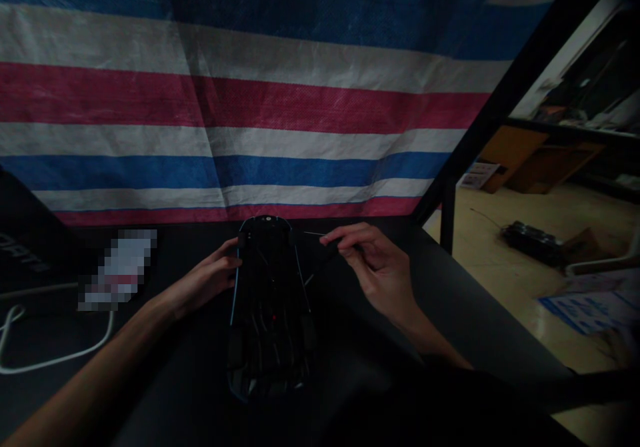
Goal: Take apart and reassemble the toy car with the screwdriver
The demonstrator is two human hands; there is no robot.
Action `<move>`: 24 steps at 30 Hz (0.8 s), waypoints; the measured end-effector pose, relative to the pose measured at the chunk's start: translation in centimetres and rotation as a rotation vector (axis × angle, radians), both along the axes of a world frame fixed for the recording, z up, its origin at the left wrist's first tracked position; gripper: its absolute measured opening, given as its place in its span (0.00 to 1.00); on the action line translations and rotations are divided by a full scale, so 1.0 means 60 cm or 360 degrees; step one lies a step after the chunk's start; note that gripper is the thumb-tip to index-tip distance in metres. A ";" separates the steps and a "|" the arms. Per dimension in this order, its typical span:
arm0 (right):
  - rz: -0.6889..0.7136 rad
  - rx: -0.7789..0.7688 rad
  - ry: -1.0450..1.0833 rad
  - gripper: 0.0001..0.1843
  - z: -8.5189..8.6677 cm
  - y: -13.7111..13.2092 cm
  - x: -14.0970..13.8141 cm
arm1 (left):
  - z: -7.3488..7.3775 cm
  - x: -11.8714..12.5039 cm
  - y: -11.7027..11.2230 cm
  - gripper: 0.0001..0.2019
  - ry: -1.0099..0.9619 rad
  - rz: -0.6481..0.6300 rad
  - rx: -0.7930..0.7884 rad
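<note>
A black toy car body (pixel 270 307) with thin blue edge lines lies lengthwise on the dark table (pixel 450 300). My left hand (pixel 213 279) rests against the car's left front side, fingers curled on its edge. To the right of the car, my right hand (pixel 373 260) is raised slightly, its fingers pinched on a thin dark tool (pixel 320 257) that slants down toward the car. A fine wire or tip shows near the fingertips. The scene is dim, so the tool's exact kind is unclear.
A striped red, white and blue tarp (pixel 250 100) hangs behind the table. A white cable (pixel 30 360) loops at the left, beside a blurred white patch (pixel 120 267). A black frame post (pixel 500 100) stands at right; beyond it, the floor holds boxes and papers.
</note>
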State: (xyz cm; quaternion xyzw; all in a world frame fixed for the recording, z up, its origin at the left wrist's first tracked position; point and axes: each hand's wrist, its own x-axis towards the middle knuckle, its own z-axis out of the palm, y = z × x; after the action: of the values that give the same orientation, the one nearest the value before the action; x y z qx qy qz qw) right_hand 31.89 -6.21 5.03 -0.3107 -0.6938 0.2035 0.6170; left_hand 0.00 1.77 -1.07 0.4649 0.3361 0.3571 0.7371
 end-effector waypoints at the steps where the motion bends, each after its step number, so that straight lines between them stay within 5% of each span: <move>1: -0.0008 0.0000 0.0028 0.08 0.001 0.000 0.000 | 0.000 0.000 0.000 0.27 0.0003 -0.0008 0.0003; 24: -0.0138 0.0070 0.0011 0.07 -0.008 0.004 -0.003 | 0.007 0.003 -0.002 0.27 0.0032 -0.0005 0.0025</move>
State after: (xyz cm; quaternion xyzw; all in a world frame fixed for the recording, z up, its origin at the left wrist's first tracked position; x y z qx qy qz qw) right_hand 31.73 -5.99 4.56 -0.3262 -0.6818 0.1624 0.6343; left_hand 0.18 1.62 -0.63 0.4747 0.3400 0.3539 0.7307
